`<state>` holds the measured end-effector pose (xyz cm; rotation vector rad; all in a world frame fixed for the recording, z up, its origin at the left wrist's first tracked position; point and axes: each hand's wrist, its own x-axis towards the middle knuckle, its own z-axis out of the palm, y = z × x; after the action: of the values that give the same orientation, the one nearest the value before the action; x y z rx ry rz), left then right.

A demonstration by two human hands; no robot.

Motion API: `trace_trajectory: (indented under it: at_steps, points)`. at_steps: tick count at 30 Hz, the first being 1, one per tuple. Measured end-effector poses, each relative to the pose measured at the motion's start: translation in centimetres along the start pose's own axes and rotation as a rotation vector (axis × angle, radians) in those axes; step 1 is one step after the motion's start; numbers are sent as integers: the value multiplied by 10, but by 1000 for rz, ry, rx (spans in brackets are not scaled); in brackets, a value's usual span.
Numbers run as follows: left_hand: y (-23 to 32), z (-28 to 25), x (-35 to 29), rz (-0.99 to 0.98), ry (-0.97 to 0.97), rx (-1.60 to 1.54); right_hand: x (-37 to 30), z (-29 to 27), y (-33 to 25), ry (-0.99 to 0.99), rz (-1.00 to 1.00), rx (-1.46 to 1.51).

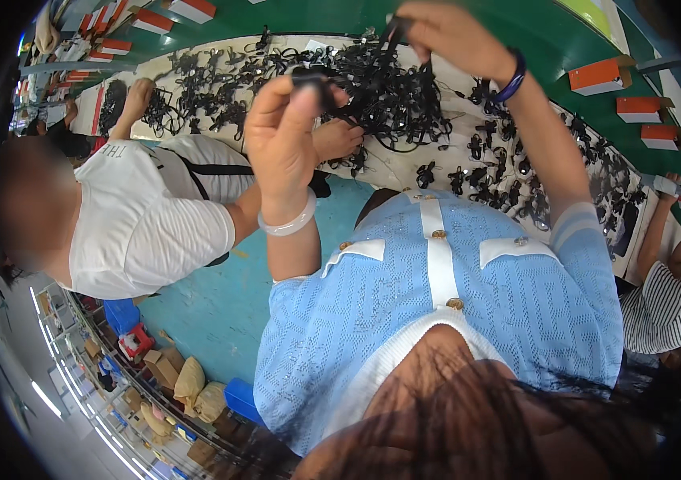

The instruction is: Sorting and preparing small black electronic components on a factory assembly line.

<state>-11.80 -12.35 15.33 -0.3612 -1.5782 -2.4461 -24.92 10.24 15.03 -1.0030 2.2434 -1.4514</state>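
My left hand (280, 140), with a white bangle at the wrist, is raised over the near edge of the table. Its thumb and fingers pinch a small black piece (315, 86), too blurred to name. Farther right and away, my right hand (456, 42), wearing a dark purple bangle, has its fingers closed on a black strap (395, 34). That strap hangs above a tangled heap of black straps (392, 96) on the pale table. Whether the pieces in my two hands are joined cannot be made out.
Small black bundles (472, 178) lie spread along the table. At my left, a co-worker in a white shirt (144, 224) reaches over it, one hand (338, 140) close to my left wrist. Another in stripes (660, 308) is at right. Orange-and-white boxes (600, 76) stand on the green surface beyond.
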Motion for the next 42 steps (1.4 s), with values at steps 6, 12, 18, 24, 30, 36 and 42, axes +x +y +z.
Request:
trace_trajectory:
  at_steps: [6,12,18,24,30,36,42]
  points:
    - [-19,11,2,-123,103,139,9,-42,-80,10,-413,89]
    - [-68,-17,8,88,207,1032,14,-47,-99,-182,-102,-820]
    - [-95,-31,13,-56,210,825,16,-52,-115,125,-162,-147]
    - [-71,-3,18,-95,108,405,11,-35,-128,-51,-198,-814]
    - [-73,1,13,-74,66,435,8,-39,-134,-326,-88,-1130]
    - [-70,0,7,-100,122,410,4,-47,-146,8,-270,-951]
    - [-45,37,25,-33,-34,381,-9,-36,-155,-88,-108,-599]
